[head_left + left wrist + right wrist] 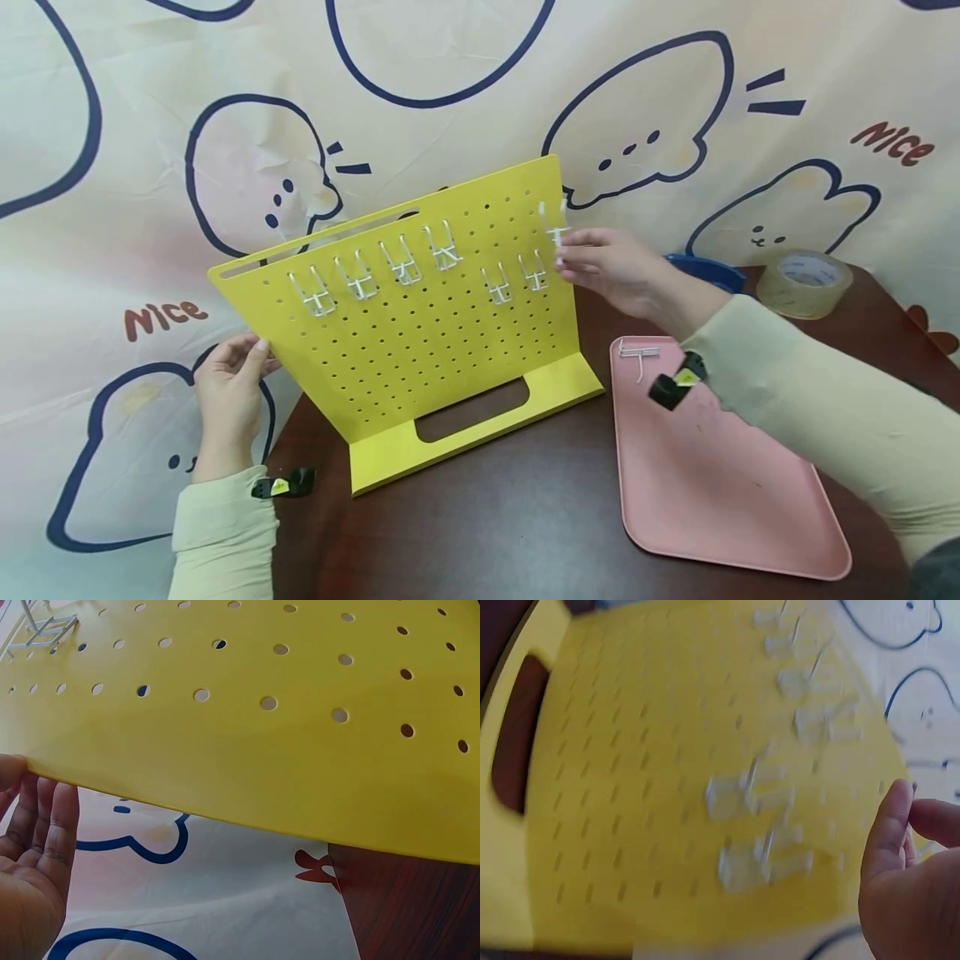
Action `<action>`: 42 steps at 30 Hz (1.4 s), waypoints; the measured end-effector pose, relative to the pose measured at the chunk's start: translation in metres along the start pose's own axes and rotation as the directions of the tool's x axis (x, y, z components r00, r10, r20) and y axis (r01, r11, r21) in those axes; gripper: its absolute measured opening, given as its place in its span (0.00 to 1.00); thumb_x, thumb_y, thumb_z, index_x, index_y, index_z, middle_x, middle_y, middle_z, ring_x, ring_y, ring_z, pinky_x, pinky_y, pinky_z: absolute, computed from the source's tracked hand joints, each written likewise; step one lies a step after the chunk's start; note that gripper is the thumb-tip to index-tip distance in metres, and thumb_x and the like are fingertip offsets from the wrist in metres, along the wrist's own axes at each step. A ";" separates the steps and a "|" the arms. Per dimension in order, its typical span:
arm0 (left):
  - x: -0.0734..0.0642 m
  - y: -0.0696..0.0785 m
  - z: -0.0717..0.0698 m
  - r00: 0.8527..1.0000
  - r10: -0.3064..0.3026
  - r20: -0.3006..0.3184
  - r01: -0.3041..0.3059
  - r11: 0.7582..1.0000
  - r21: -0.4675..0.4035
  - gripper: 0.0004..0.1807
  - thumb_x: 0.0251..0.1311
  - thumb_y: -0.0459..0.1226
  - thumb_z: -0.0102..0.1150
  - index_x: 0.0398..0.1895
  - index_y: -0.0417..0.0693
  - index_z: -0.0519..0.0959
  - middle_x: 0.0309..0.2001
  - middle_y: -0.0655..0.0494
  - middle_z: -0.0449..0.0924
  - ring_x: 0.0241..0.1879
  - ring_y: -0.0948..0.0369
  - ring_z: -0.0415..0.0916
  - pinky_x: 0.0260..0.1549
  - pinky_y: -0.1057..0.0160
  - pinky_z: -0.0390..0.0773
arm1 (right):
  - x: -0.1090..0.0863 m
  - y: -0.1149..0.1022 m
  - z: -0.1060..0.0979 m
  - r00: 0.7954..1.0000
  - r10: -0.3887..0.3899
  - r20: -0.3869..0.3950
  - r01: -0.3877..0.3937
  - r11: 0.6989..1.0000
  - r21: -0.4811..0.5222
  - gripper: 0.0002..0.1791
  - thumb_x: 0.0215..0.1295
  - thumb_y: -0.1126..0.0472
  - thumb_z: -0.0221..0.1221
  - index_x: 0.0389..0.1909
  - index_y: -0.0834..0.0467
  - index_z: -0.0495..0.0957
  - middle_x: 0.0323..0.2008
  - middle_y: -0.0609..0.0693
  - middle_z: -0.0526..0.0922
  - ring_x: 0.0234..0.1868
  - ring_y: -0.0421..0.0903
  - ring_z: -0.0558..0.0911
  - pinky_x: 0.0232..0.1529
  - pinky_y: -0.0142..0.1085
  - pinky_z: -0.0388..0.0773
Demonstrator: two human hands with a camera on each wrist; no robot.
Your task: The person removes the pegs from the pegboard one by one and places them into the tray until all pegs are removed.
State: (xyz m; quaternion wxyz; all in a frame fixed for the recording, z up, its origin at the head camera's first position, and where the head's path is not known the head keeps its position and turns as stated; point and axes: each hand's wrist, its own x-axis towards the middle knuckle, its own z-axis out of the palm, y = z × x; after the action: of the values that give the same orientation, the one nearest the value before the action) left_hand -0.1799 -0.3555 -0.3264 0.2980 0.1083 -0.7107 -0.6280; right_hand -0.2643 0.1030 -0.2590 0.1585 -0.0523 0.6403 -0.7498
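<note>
A yellow pegboard (450,342) stands tilted back on the dark table, its base toward me. My left hand (228,387) holds the board's left edge, thumb in front and fingers behind, as the left wrist view (41,862) also shows. Near the upper right corner, my right hand (611,271) pinches a white wire hook (557,235) between thumb and fingers, its prongs pointing up. Whether those prongs touch the board I cannot tell. Several white hooks (406,272) hang in an upper row, and two more hooks (498,292) sit lower right. The right wrist view is blurred.
Right of the board lies a pink tray (720,492) with a white wire hook (640,352) at its far left corner. Behind my right forearm are a roll of clear tape (806,283) and a blue object (708,271), partly hidden. A printed cloth (465,50) hangs behind.
</note>
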 end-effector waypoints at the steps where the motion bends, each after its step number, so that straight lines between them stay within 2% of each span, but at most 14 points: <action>1: 0.000 -0.001 0.000 1.000 0.003 0.003 -0.003 1.000 0.001 0.04 0.72 0.32 0.62 0.39 0.49 0.84 0.43 0.55 0.82 0.39 0.63 0.81 0.38 0.76 0.82 | -0.004 0.002 -0.011 1.000 -0.005 -0.019 0.004 0.999 -0.052 0.13 0.79 0.68 0.54 0.59 0.68 0.71 0.49 0.56 0.79 0.42 0.42 0.83 0.50 0.28 0.82; 3: 0.001 -0.001 0.000 1.000 0.009 0.005 -0.009 1.000 0.002 0.04 0.71 0.32 0.62 0.40 0.49 0.84 0.43 0.55 0.82 0.39 0.63 0.81 0.38 0.76 0.81 | -0.008 0.009 -0.034 0.998 -0.007 -0.057 -0.002 0.988 -0.153 0.16 0.79 0.64 0.55 0.61 0.67 0.71 0.51 0.56 0.77 0.43 0.41 0.82 0.51 0.28 0.82; 6: 0.001 -0.002 0.000 1.000 0.002 -0.005 -0.002 1.000 0.003 0.03 0.72 0.32 0.62 0.41 0.49 0.84 0.42 0.55 0.82 0.39 0.63 0.80 0.38 0.77 0.81 | -0.014 0.024 -0.066 0.994 0.001 -0.106 -0.032 0.956 -0.290 0.20 0.80 0.61 0.54 0.64 0.68 0.69 0.51 0.54 0.77 0.44 0.39 0.82 0.51 0.28 0.81; 12: 0.000 -0.002 0.001 0.999 -0.034 -0.017 0.035 0.999 0.020 0.04 0.73 0.32 0.60 0.44 0.46 0.83 0.41 0.56 0.81 0.40 0.63 0.79 0.38 0.77 0.80 | -0.023 0.061 -0.119 0.988 0.014 -0.151 -0.075 0.911 -0.406 0.21 0.80 0.63 0.54 0.64 0.73 0.66 0.43 0.48 0.81 0.40 0.34 0.82 0.49 0.29 0.83; 15: 0.000 -0.001 0.000 0.999 -0.040 -0.017 0.041 0.999 0.024 0.04 0.73 0.33 0.60 0.44 0.46 0.83 0.41 0.56 0.80 0.40 0.63 0.78 0.38 0.78 0.80 | -0.026 0.078 -0.135 0.988 0.007 -0.157 -0.080 0.881 -0.466 0.21 0.80 0.64 0.53 0.63 0.75 0.66 0.42 0.50 0.82 0.40 0.35 0.83 0.47 0.30 0.84; 19: -0.001 0.000 0.001 0.999 -0.039 -0.018 0.040 0.999 0.025 0.04 0.73 0.32 0.60 0.44 0.46 0.83 0.41 0.56 0.81 0.39 0.62 0.78 0.38 0.78 0.80 | -0.030 0.100 -0.149 0.984 0.025 -0.179 -0.118 0.839 -0.531 0.21 0.79 0.65 0.54 0.62 0.77 0.67 0.48 0.62 0.82 0.42 0.41 0.84 0.49 0.36 0.85; 22: -0.002 0.001 0.002 0.999 -0.041 -0.015 0.041 0.999 0.029 0.03 0.73 0.33 0.60 0.44 0.46 0.83 0.41 0.56 0.81 0.39 0.63 0.79 0.38 0.78 0.80 | -0.032 0.115 -0.155 0.981 0.043 -0.189 -0.149 0.793 -0.591 0.21 0.78 0.64 0.55 0.61 0.77 0.69 0.50 0.66 0.81 0.43 0.46 0.85 0.50 0.40 0.85; 28: -0.003 0.001 0.001 0.999 -0.037 -0.015 0.037 0.999 0.022 0.03 0.73 0.33 0.61 0.43 0.46 0.83 0.41 0.55 0.81 0.38 0.63 0.79 0.38 0.77 0.80 | -0.030 0.134 -0.161 0.985 0.020 -0.174 -0.143 0.669 -0.730 0.21 0.76 0.60 0.58 0.57 0.75 0.75 0.43 0.61 0.85 0.41 0.49 0.84 0.41 0.34 0.84; 33: -0.003 0.000 0.001 1.000 -0.027 -0.014 0.027 1.000 0.009 0.03 0.73 0.32 0.60 0.42 0.45 0.83 0.39 0.56 0.82 0.38 0.63 0.79 0.38 0.77 0.81 | -0.025 0.143 -0.163 0.985 -0.010 -0.171 -0.130 0.602 -0.787 0.21 0.74 0.59 0.59 0.54 0.76 0.76 0.38 0.59 0.84 0.39 0.51 0.79 0.37 0.33 0.77; 37: -0.002 -0.001 0.001 1.000 -0.015 -0.010 0.015 1.000 0.008 0.03 0.73 0.31 0.60 0.43 0.45 0.83 0.39 0.57 0.82 0.38 0.63 0.79 0.38 0.77 0.81 | -0.025 0.149 -0.161 0.982 0.008 -0.188 -0.156 0.591 -0.791 0.21 0.75 0.59 0.58 0.54 0.76 0.76 0.38 0.61 0.84 0.39 0.52 0.78 0.38 0.35 0.78; 42: 0.000 -0.002 0.000 1.000 -0.002 -0.009 0.002 1.000 0.001 0.03 0.72 0.31 0.61 0.42 0.44 0.83 0.39 0.57 0.82 0.37 0.63 0.80 0.37 0.77 0.81 | -0.023 0.154 -0.157 0.977 0.068 -0.203 -0.200 0.634 -0.747 0.20 0.75 0.62 0.57 0.55 0.76 0.74 0.38 0.61 0.84 0.35 0.46 0.82 0.38 0.33 0.82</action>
State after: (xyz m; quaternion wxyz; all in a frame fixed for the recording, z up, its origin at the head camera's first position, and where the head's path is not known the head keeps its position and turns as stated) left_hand -0.1804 -0.3554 -0.3287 0.3004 0.1117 -0.7096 -0.6275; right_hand -0.2599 0.2378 -0.4342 0.1266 -0.0078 0.9086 -0.3979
